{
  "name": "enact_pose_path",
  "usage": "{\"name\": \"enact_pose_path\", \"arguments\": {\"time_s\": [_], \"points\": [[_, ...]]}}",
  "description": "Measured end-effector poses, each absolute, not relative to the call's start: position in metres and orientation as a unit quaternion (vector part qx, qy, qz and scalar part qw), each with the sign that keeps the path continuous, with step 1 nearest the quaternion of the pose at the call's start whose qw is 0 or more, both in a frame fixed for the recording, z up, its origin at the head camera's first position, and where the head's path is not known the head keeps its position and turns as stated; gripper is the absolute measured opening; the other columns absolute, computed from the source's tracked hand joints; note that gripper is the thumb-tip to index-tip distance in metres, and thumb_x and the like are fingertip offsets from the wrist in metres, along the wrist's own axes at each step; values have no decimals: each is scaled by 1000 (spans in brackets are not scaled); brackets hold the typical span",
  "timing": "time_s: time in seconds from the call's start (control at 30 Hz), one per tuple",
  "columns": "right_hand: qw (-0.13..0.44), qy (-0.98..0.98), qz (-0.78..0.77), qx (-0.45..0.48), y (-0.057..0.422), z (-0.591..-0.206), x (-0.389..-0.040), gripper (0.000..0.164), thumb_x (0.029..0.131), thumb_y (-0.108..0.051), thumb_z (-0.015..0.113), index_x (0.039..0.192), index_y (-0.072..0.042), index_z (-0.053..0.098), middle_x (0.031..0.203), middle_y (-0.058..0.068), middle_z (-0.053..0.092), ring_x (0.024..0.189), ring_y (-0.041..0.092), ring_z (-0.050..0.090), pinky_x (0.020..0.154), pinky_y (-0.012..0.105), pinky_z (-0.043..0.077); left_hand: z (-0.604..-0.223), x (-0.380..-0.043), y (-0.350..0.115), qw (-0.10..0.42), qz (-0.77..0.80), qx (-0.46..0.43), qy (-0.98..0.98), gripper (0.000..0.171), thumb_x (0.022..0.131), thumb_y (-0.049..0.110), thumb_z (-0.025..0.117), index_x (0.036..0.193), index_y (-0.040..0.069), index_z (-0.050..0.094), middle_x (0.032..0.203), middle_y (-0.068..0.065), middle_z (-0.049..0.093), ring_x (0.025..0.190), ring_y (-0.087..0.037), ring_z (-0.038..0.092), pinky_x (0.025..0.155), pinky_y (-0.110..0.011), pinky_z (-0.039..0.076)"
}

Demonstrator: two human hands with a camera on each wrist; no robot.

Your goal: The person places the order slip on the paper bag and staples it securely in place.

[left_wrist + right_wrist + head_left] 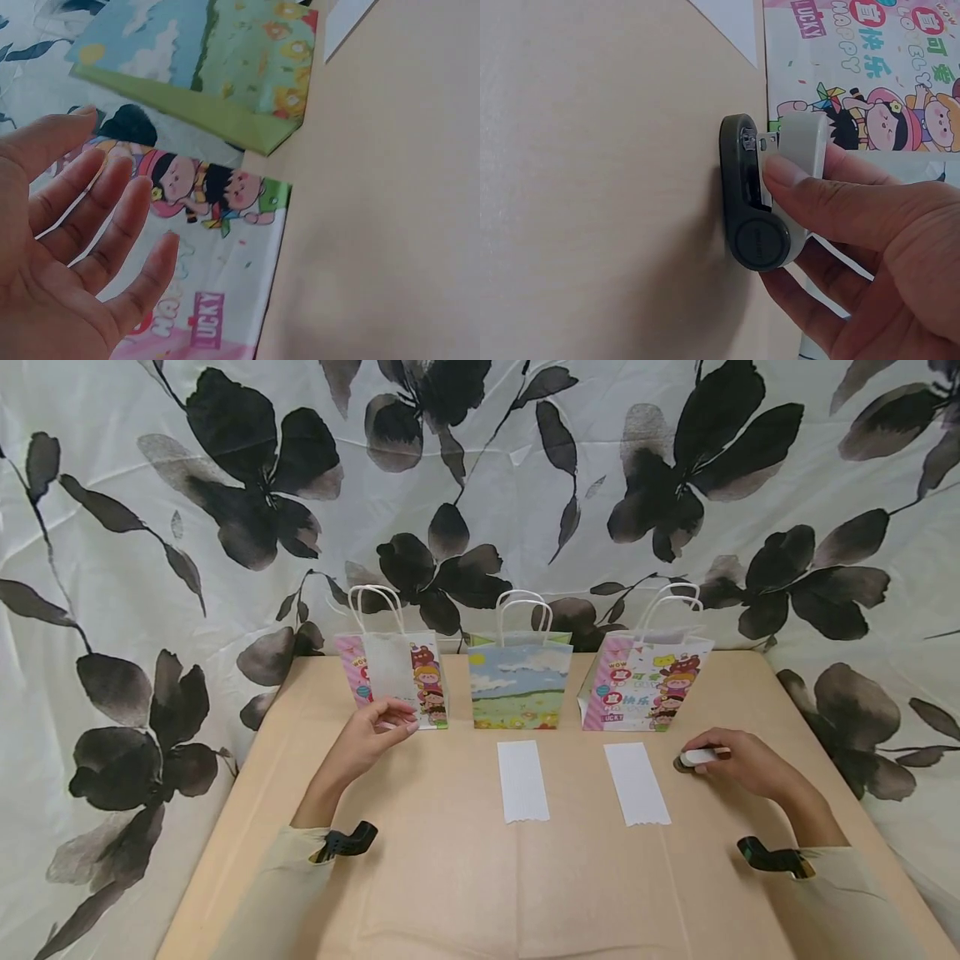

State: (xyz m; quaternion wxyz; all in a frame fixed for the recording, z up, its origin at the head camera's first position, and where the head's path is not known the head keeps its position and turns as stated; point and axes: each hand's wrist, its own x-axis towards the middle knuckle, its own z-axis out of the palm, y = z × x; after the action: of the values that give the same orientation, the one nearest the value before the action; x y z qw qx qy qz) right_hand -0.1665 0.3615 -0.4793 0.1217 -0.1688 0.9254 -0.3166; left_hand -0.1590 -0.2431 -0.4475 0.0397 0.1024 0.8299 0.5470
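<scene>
My right hand grips a small white-and-dark-grey stapler between thumb and fingers, close over the table at the right. Its jaws are parted in the right wrist view. My left hand is in front of the left pink-and-white cartoon paper bag, its fingers loosely bent with nothing in them. A white paper strip lies against that bag's front, its lower end hidden by the hand. In the left wrist view, the left hand's fingers are spread before the printed bag front.
A blue-and-green meadow-print bag stands in the middle, and another pink cartoon bag to its right. Two white paper strips lie flat on the wooden table. Behind hangs a white cloth with dark flowers.
</scene>
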Motion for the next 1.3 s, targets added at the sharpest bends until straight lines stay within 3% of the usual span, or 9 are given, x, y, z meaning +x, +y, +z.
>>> {"name": "enact_pose_path", "arguments": {"time_s": [0.27, 0.43, 0.67, 0.9, 1.03, 1.17, 1.27, 1.3], "points": [[131, 925, -315, -165, 358, -477, -166, 35, 88, 5, 73, 121, -5, 68, 121, 18, 67, 113, 38, 61, 98, 61, 48, -458, -163, -221, 58, 546, 133, 825, 32, 94, 18, 75, 119, 0, 66, 106, -11, 69, 97, -23, 64, 84, -35, 54], [145, 925, -312, -162, 345, -461, -164, 37, 92, 6, 65, 127, -4, 66, 131, 22, 64, 127, 47, 52, 103, 68, 40, -466, -165, -208, 78, 540, 143, 826, 34, 94, 19, 74, 121, -1, 66, 109, -12, 70, 96, -23, 64, 85, -40, 53], [137, 915, -332, -184, 309, -428, -165, 38, 96, -14, 71, 132, -5, 63, 140, 19, 59, 135, 45, 45, 106, 69, 37, -477, -170, -186, 94, 538, 152, 824, 38, 94, 12, 74, 126, -3, 63, 112, -16, 69, 96, -22, 65, 83, -36, 55], [130, 895, -380, -193, 275, -412, -164, 44, 96, -29, 72, 134, -10, 63, 136, 13, 62, 131, 41, 51, 105, 67, 41, -487, -175, -168, 109, 527, 185, 822, 43, 91, 5, 75, 130, -5, 60, 114, -20, 66, 101, -28, 64, 95, -48, 52], [99, 885, -402, -213, 259, -409, -166, 42, 95, -26, 73, 133, -12, 64, 133, 9, 65, 127, 35, 56, 105, 60, 45, -493, -176, -160, 113, 519, 194, 825, 44, 90, 3, 76, 130, -6, 60, 114, -20, 66, 102, -30, 64, 96, -48, 52], [64, 873, -416, -247, 247, -409, -171, 37, 96, -17, 71, 132, -11, 65, 131, 8, 67, 123, 27, 61, 105, 36, 49, -498, -176, -151, 112, 507, 197, 832, 43, 90, 4, 76, 129, -6, 60, 112, -17, 67, 102, -28, 64, 94, -45, 52], [56, 864, -427, -261, 238, -408, -173, 35, 98, -12, 69, 132, -10, 65, 131, 7, 67, 122, 28, 62, 102, 23, 47, -500, -176, -145, 115, 493, 198, 839, 44, 90, 6, 76, 130, -5, 60, 112, -15, 68, 104, -27, 64, 94, -43, 52], [56, 862, -430, -264, 236, -408, -173, 35, 98, -11, 68, 132, -9, 65, 130, 7, 67, 122, 28, 62, 102, 24, 47, -501, -175, -143, 114, 486, 199, 843, 44, 90, 6, 76, 130, -4, 60, 112, -14, 68, 104, -27, 64, 94, -42, 53]]}}
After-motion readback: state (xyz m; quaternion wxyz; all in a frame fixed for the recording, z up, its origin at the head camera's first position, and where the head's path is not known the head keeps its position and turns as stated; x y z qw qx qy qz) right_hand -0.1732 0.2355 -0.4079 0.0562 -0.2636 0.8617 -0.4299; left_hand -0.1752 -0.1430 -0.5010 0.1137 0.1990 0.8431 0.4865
